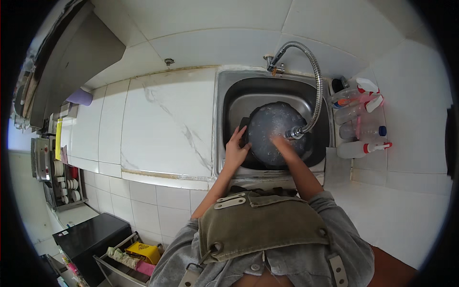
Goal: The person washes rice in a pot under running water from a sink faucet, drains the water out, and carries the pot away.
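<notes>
In the stainless steel sink (233,89) sits a round dark pan or pot (263,122) with a side handle, holding cloudy water with some suds. My left hand (237,149) grips its left rim near the handle, fingers along the outside. My right hand (279,140) reaches into the cloudy water near the middle; its fingers are submerged, so what they hold is hidden. Just above that hand hangs the spray head (294,133) of a coiled flexible faucet (317,77), which arches over from the wall.
Several spray bottles (350,150) and a clear plastic bottle (353,131) stand right of the sink. A white marbled tile counter (165,122) extends left. Further left are a purple container (80,97) and a rack of dishes (84,195). A black cabinet (94,233) stands at the lower left.
</notes>
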### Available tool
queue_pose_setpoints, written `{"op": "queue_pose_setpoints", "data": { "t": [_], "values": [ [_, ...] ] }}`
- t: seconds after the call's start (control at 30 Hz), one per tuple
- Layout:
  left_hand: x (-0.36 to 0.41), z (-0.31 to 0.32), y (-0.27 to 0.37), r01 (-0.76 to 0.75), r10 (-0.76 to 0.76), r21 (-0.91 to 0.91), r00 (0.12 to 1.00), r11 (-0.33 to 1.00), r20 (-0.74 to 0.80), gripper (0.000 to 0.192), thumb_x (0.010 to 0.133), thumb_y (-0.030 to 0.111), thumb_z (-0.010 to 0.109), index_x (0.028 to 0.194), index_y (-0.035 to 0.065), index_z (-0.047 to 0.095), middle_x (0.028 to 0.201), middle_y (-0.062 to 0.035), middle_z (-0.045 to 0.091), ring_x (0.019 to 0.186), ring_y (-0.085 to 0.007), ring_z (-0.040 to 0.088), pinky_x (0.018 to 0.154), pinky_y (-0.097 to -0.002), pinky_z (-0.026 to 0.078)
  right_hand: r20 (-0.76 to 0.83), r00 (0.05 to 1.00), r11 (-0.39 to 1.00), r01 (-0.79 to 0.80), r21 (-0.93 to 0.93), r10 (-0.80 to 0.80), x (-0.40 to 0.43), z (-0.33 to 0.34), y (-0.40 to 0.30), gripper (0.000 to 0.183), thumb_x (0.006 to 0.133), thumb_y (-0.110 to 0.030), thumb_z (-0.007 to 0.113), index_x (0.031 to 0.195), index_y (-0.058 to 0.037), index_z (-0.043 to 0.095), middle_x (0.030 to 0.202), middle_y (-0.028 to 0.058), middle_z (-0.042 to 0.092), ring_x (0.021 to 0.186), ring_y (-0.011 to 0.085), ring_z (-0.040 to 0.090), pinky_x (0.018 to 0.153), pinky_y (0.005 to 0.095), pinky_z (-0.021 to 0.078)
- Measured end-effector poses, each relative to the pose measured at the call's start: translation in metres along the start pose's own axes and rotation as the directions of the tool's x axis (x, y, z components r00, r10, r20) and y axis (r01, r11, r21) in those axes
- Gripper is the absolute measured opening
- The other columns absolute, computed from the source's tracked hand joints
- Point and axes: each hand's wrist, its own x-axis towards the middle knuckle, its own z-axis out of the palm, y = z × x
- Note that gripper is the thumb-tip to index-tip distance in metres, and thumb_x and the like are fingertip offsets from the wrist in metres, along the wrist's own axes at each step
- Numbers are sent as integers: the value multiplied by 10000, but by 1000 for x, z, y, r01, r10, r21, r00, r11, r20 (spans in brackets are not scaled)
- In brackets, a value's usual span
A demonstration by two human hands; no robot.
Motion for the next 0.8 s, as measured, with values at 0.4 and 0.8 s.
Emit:
{"op": "queue_pose_setpoints", "data": {
  "t": [0.4, 0.8],
  "values": [
    [-2, -2, 2, 72, -70, -44, 997, 996, 43, 671, 702, 36, 723, 1334, 143, 526, 1433, -218, 414, 694, -123, 528, 720, -269, 466, 30, 999, 997, 24, -74, -22, -6, 4, -6, 363, 974, -236, 412, 1256, -26, 503, 1148, 117, 605, 1038, 248, 583, 924, 373, 470],
    [-1, -1, 1, 84, -80, -100, 996, 991, 42, 674, 704, -12, 717, 1333, 144, 530, 1446, -228, 390, 735, -103, 542, 731, -263, 469, 57, 997, 990, 66, -126, -59, -9, 12, -9, 358, 977, -238, 408, 1246, -26, 511, 1147, 119, 604, 1040, 247, 581, 926, 374, 469]
  ]
}}
